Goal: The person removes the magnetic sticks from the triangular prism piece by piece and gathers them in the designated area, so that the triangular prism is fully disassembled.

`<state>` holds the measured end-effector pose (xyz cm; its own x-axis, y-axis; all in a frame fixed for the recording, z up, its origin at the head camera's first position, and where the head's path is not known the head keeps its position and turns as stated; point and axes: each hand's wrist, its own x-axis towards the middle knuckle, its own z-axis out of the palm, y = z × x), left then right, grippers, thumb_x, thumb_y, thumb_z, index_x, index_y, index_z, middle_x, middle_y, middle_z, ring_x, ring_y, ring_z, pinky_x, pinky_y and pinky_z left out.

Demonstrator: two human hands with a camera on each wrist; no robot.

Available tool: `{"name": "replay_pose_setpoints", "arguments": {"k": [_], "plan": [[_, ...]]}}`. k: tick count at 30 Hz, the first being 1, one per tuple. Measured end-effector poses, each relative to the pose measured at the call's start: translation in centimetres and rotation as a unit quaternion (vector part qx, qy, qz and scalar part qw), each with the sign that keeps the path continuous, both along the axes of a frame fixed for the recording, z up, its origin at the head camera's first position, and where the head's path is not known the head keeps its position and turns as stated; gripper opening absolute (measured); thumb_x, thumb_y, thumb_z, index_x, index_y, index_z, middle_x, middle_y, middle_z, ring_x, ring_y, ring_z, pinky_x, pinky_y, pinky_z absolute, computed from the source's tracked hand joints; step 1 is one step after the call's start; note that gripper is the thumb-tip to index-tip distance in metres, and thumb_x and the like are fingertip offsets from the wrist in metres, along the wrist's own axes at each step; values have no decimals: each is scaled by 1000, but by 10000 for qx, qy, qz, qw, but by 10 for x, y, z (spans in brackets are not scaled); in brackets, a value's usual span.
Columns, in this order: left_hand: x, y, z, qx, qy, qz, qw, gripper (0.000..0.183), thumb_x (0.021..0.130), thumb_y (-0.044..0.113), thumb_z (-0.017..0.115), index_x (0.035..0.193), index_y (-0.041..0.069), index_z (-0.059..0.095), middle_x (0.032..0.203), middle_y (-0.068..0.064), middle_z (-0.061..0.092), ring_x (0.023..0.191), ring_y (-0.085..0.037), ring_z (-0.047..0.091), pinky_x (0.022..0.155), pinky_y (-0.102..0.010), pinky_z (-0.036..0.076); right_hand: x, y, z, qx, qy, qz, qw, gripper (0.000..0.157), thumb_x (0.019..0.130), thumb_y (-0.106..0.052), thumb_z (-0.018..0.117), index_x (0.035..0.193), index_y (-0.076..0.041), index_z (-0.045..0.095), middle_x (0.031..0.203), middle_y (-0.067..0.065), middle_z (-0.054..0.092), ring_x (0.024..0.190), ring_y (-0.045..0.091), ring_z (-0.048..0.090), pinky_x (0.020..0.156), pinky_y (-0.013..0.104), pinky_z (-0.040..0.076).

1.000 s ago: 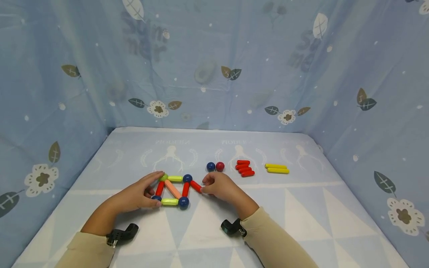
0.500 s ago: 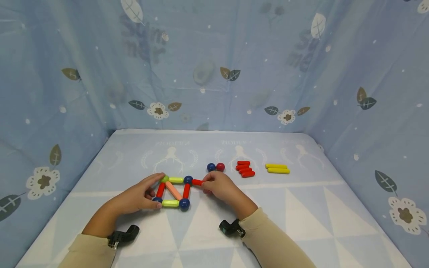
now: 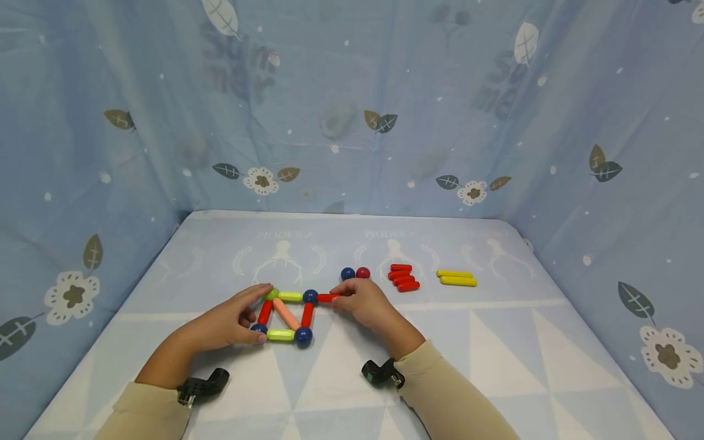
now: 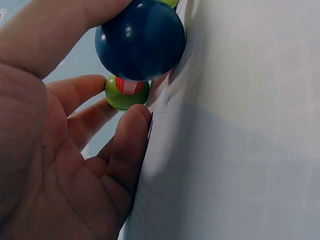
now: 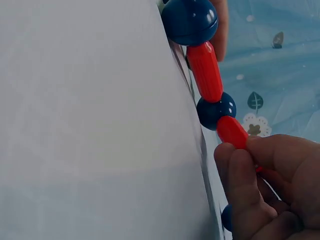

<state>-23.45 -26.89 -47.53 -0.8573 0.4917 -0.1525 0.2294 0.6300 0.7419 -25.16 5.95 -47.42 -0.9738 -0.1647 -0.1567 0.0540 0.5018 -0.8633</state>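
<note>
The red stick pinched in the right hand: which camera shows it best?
The right wrist view: the red stick is large there, one end meeting a blue ball, though part is covered. The head view shows it small, partly hidden by the right hand; the left wrist view doesn't show it.

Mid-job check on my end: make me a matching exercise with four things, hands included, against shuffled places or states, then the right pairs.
Things
1. Right hand
2. Peach rod
3. Yellow rods
4. Left hand

Places or states
A. to the right of the loose red rods
B. touching the green ball
C. slanting inside the rod-and-ball frame
D. pinching a red rod

Pairs: 1-D, 2-C, 3-A, 4-B
</note>
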Motion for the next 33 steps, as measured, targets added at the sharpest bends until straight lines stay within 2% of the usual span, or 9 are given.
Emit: {"name": "replay_pose_setpoints", "arguments": {"k": [3, 7, 13, 22, 28, 33], "plan": [[1, 0, 1, 40, -40, -8, 10000, 106, 83, 32, 91, 166, 17, 27, 156, -15, 32, 102, -24, 51, 78, -28, 52, -1, 1, -2, 319, -7, 40, 9995, 10, 93, -20, 80, 100, -26, 80, 99, -2, 70, 91, 23, 61, 74, 33, 51], [3, 1, 1, 81, -51, -21, 10000, 106, 82, 31, 91, 166, 16, 28, 157, -15, 31, 102, -24, 51, 77, -28, 51, -2, 3, -5, 470, -97, 55, 9988, 8, 93, -20, 81, 98, -26, 80, 99, -2, 69, 91, 23, 61, 72, 33, 51], [3, 2, 1, 10, -44, 48, 10000, 107, 82, 32, 92, 166, 18, 28, 157, -14, 32, 102, -23, 52, 78, -28, 51, -3, 8, -6, 380, -122, 164, 9991, 11, 94, -21, 80, 103, -27, 80, 103, -2, 69, 95, 22, 62, 76, 33, 53], [0, 0, 1, -71, -13, 69, 10000, 108, 82, 34, 91, 167, 19, 27, 157, -13, 33, 103, -24, 53, 79, -30, 52, -3, 23, 1, 468, -144, 289, 9984, 13, 95, -25, 79, 104, -33, 80, 109, -2, 69, 102, 24, 59, 79, 34, 52], [1, 0, 2, -56, 4, 16, 10000, 107, 82, 35, 91, 166, 19, 27, 155, -14, 33, 102, -24, 52, 78, -29, 52, -2, 39, 7, 536, -198, 449, 9974, 14, 95, -25, 78, 107, -33, 79, 110, -2, 69, 104, 24, 59, 82, 34, 52], [2, 1, 3, -48, -44, 46, 10000, 107, 82, 35, 91, 166, 20, 28, 155, -14, 34, 103, -24, 52, 79, -29, 52, -6, 58, 10, 302, -230, 437, 9983, 16, 95, -22, 78, 109, -29, 78, 114, -1, 69, 105, 24, 59, 82, 33, 53]]}}
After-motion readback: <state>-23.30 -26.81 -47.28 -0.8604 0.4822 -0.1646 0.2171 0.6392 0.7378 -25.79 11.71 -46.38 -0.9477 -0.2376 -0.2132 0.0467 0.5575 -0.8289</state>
